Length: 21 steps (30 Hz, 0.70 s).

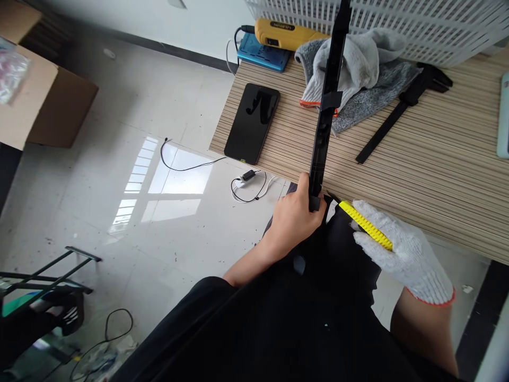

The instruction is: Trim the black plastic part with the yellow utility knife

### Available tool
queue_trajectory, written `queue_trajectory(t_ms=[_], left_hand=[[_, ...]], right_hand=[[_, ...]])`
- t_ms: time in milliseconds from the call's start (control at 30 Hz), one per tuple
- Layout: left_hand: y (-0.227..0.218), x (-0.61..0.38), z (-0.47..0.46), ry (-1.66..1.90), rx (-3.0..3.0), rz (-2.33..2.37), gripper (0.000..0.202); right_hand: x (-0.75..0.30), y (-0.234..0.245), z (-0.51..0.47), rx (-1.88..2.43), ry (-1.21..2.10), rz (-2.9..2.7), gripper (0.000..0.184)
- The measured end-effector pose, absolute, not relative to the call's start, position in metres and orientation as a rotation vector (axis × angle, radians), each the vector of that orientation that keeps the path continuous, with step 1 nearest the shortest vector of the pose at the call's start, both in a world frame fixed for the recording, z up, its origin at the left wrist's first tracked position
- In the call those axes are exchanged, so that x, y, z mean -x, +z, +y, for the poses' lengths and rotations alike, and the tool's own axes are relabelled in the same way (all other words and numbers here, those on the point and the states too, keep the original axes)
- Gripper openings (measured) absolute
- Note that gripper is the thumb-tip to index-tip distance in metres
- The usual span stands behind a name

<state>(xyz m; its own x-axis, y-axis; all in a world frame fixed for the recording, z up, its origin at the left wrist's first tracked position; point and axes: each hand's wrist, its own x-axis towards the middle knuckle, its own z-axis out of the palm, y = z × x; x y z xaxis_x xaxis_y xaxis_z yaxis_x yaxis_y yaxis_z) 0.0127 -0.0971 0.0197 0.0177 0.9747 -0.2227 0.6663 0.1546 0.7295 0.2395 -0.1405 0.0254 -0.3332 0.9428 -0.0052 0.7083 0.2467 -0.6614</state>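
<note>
A: We start at the far left of the striped tabletop. What do we have out there?

B: Well left of it we see a cardboard box on the pale tiled floor, and below that a dark metal frame. Nearer the tabletop's left edge a thin black cable lies on the tiles, with a small white plug just off the corner.

A: And on the tabletop itself?

B: At its left end a black phone lies flat, face up. Behind that, at the tabletop's back corner, we see a blue box with a yellow tool on it.

A: Now our hands.

B: Our bare left hand sits at the tabletop's front edge, fingers wrapped tight around the lower end of a long black plastic strip. The strip rises from that grip and runs across the tabletop toward the white basket at the back, passing over a heap of grey gloves.

A: And the other?

B: Our right hand, in a white knit glove, is just right of the left, in front of the tabletop's edge. It is clamped on a yellow utility knife, whose tip points at the strip's lower end. We cannot tell whether the blade touches.

A: Further right?

B: A black caliper lies slantwise on the tabletop, right of the gloves.
</note>
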Motion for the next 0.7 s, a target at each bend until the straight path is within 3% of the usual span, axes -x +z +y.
queue_trajectory(t_ms=[233,467,700], left_hand=[[0.029,-0.012,-0.094,0.395,-1.603,1.728,0.017],[0.028,-0.012,-0.094,0.401,-1.579,1.738,0.018],[0.027,-0.012,-0.095,0.415,-1.59,1.75,0.019]], right_hand=[[-0.241,0.023,-0.133,1.397,0.839,-2.14,0.065],[-0.236,0.027,-0.128,1.41,0.883,-2.076,0.057],[-0.225,0.034,-0.14,1.457,0.545,-2.223,0.059]])
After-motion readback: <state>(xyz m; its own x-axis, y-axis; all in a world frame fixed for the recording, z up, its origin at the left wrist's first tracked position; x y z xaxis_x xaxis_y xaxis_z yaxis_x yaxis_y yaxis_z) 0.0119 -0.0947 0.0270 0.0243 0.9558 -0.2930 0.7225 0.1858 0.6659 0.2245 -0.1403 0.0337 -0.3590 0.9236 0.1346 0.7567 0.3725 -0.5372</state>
